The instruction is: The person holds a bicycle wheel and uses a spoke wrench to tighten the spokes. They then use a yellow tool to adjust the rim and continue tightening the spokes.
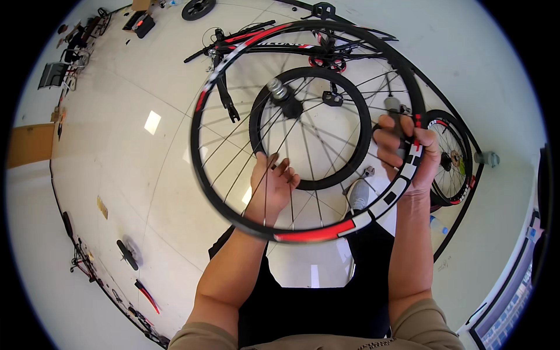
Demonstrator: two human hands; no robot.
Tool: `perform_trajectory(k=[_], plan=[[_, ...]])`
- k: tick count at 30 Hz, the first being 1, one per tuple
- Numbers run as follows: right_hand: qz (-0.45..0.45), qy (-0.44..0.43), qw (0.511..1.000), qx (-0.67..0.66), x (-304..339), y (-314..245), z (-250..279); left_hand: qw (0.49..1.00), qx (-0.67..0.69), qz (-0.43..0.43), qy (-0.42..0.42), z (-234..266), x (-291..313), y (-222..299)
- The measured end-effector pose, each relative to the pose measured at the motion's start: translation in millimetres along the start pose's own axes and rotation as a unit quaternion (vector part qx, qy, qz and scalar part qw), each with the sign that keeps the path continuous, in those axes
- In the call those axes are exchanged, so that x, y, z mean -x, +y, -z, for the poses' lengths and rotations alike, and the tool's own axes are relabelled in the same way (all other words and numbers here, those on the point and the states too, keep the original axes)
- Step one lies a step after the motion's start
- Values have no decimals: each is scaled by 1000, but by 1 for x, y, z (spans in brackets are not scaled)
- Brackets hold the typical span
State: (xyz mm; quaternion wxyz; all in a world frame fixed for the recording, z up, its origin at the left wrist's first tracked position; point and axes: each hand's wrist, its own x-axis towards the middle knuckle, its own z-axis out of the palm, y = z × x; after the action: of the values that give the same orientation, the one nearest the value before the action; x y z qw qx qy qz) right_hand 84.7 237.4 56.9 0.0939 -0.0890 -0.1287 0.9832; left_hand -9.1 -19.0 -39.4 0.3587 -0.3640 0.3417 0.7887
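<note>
A bicycle wheel rim with spokes (382, 204), black with red and white patches and no tyre on it, is raised in front of me. My right hand (423, 154) is closed around the rim at its right side. Between its fingers and the spokes is a grey, dark-handled tool with a thin shaft (393, 105); its kind is unclear. My left hand (271, 184) is behind the lower-left spokes, its fingers curled together near a small dark thing I cannot make out. The hub (287, 102) sits in the upper middle of the wheel.
A black tyre (360, 149) lies on the tiled floor beneath the wheel. Behind it a bicycle frame (262, 49) lies on its side. Another wheel (440, 131) leans at the right wall. My grey shoe (359, 195) is below. A small wheel (127, 255) and tool case (142, 26) are farther left.
</note>
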Motion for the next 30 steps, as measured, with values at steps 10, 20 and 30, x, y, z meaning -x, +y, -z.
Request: perform_trajectory(k=[10,20,30], plan=[[136,123,946,266,6,-14,-7,946,-87,-110,291,-11,-1,9],[96,216,822,518,-12,94,52,939,-277,-191,-75,-49,15,-16],[73,205,712,668,-20,131,59,933,-289,-170,-128,-57,19,-16]])
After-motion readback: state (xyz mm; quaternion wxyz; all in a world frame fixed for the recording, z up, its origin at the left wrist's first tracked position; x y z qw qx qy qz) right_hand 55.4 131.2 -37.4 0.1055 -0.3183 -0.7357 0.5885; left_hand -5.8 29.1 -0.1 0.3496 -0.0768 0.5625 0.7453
